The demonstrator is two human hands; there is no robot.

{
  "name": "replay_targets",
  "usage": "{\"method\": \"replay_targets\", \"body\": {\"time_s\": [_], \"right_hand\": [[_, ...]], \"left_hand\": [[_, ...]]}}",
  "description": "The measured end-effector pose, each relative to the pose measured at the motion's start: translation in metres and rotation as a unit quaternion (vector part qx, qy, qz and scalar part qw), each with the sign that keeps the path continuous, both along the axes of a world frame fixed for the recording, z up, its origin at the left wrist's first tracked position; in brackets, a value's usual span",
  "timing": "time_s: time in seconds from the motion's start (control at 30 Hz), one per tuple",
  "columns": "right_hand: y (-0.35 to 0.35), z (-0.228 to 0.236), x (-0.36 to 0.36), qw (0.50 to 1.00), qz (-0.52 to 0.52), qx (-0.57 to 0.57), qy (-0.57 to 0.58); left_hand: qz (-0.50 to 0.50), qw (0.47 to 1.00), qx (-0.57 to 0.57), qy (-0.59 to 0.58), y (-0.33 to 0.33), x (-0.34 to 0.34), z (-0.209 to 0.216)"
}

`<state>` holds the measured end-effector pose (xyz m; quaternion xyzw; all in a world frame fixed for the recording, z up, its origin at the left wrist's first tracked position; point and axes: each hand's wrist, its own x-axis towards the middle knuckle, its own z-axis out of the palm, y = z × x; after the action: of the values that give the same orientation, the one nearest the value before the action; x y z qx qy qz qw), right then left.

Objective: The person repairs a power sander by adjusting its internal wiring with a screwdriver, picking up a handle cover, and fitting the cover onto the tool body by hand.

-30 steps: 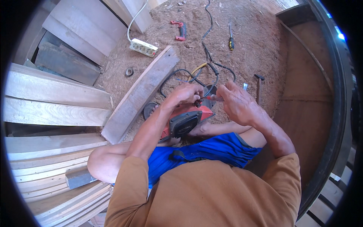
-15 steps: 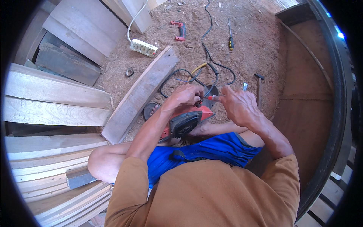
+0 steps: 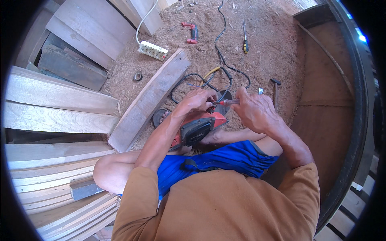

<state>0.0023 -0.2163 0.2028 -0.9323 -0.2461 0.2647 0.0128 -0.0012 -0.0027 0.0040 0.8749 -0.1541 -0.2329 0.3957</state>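
Between my bare legs lies a red-and-black power tool (image 3: 197, 130), which looks like an electric planer. My left hand (image 3: 200, 99) is at its far end, fingers curled and pinched over dark inner parts; what they hold is too small to make out. In my right hand (image 3: 257, 110) is a screwdriver (image 3: 230, 103) with a red and clear handle, its tip pointing left to the spot beside my left fingertips. A red-and-black handle cover (image 3: 194, 33) lies apart on the ground farther off. A black cord (image 3: 231, 82) loops just beyond my hands.
Left of the tool lies a thick plank (image 3: 146, 100), with a tape roll (image 3: 138, 76) and a power strip (image 3: 153, 51) near it. Stacked boards (image 3: 60, 116) line the left. A yellow-black screwdriver (image 3: 245, 44), a hammer (image 3: 275, 90) and a dark-framed wooden panel (image 3: 325, 120) are to the right.
My right hand has turned slightly on the screwdriver, its fingers lifting a little and the handle showing more. My left hand and the power tool stay in place.
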Motion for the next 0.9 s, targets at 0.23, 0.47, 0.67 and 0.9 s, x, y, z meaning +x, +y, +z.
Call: {"method": "replay_targets", "body": {"time_s": [0.23,0.47,0.67,0.9], "right_hand": [[-0.009,-0.006,0.001,0.990,0.093,0.094,-0.047],[-0.001,-0.008,-0.001,0.996,0.046,0.064,-0.052],[-0.012,-0.016,0.001,0.984,0.129,0.113,-0.052],[-0.010,-0.013,0.010,0.998,-0.046,0.028,0.027]], "left_hand": [[-0.001,1.000,0.022,0.003,-0.003,0.002,0.009],[0.004,1.000,0.017,0.001,-0.001,0.002,-0.001],[-0.004,1.000,0.024,-0.009,-0.004,0.001,0.007],[0.018,1.000,0.009,-0.019,-0.002,-0.002,0.004]]}}
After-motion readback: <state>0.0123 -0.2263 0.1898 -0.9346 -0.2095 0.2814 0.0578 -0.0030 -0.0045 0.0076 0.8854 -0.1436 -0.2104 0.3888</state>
